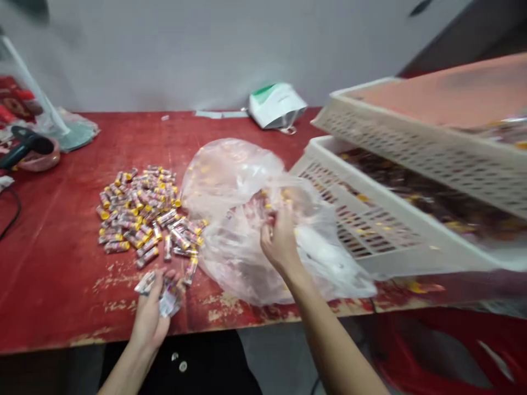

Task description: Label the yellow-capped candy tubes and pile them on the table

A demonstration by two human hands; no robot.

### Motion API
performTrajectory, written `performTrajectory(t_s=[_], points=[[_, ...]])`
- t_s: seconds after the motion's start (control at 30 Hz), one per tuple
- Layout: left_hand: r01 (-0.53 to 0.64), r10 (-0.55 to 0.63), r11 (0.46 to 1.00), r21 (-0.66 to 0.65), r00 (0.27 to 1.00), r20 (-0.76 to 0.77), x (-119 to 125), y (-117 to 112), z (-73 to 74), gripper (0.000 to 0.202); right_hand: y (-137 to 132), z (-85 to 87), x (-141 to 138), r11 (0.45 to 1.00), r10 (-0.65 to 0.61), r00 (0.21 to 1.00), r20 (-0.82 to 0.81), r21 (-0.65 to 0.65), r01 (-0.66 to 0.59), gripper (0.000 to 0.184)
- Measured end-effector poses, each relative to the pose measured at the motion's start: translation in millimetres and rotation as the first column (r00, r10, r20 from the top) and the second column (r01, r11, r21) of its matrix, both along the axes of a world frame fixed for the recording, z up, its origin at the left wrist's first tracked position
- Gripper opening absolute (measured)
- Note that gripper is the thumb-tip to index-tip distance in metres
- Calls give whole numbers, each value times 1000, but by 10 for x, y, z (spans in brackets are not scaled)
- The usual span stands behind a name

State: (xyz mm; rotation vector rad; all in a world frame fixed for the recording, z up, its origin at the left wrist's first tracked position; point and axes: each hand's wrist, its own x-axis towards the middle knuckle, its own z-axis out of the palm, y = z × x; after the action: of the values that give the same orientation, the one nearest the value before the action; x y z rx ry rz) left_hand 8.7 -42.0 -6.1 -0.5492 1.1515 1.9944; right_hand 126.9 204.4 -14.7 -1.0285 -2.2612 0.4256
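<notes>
Here, a loose heap of small wrapped sticks [140, 211] with yellow ends, spread on a red-painted table [53, 263] and lying just beside a crumpled clear plastic bag [242, 230]. Right hand [282, 238] at the bag, in among its folds, with fingers [274, 219] curled and bunched around a few yellow-tipped pieces; the exact pinch half veiled by the plastic film. Left hand [150, 318] over the table's near edge, closed on a small bunch of silvery wrapped sticks [162, 291], fingers curled, tips partly hidden behind the bunch. Just right of the bag, two white perforated plastic crates: the lower crate [362, 219] holding dark contents flecked with yellow, the upper crate [428, 142] tilted above it, both blurred and cut off by the frame's edge. Along the table's far side, a white-and-green bag [275, 107] against a grey wall. At far left, a black handheld appliance [27, 145] over a pinkish bowl [39, 159], its exact kind too blurred to tell. Below the table, a red plastic stool [444, 351], mostly out of focus, and two tiny round discs [179, 359] on a dark surface, hard to make out.
</notes>
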Motion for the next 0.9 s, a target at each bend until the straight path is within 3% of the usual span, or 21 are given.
performTrajectory(t_s=[0.03,0.07,0.13,0.2,0.23,0.33,0.5,0.6,0.67,0.8,0.9], points=[[-16,15,999,32,1000,13,5,41,-6,6,-302,-13,0,995,52,992,-116,-77,-61,18],[-27,25,998,60,999,26,10,74,-17,9,-613,-24,-22,959,153,965,-212,-205,-197,13],[-51,48,993,102,998,33,34,101,-41,15,-1184,-54,-122,800,275,893,-356,-431,-418,12],[-60,60,992,111,998,1,74,73,-59,22,-1573,-101,-262,714,245,847,-472,-503,-487,12],[-50,53,993,104,998,-25,95,45,-65,25,-1683,-127,-324,701,218,833,-509,-512,-496,12],[-39,44,998,41,993,-111,138,-48,-85,34,-1776,-183,-432,700,172,818,-549,-516,-494,15],[-193,182,981,-21,953,-242,124,-57,-109,36,-1768,-211,-469,674,145,810,-568,-543,-501,29],[-202,196,979,-10,957,-215,91,-26,-64,38,-1748,-210,-427,607,109,797,-594,-595,-527,31],[-190,188,982,-1,970,-157,62,-27,-21,38,-1710,-182,-333,584,160,798,-581,-596,-551,27],[-173,174,985,25,981,-86,23,-67,10,38,-1669,-97,-90,655,398,797,-454,-468,-593,37],[-129,132,991,48,989,-64,28,-90,-19,37,-1685,-76,0,734,443,783,-437,-325,-596,39]])
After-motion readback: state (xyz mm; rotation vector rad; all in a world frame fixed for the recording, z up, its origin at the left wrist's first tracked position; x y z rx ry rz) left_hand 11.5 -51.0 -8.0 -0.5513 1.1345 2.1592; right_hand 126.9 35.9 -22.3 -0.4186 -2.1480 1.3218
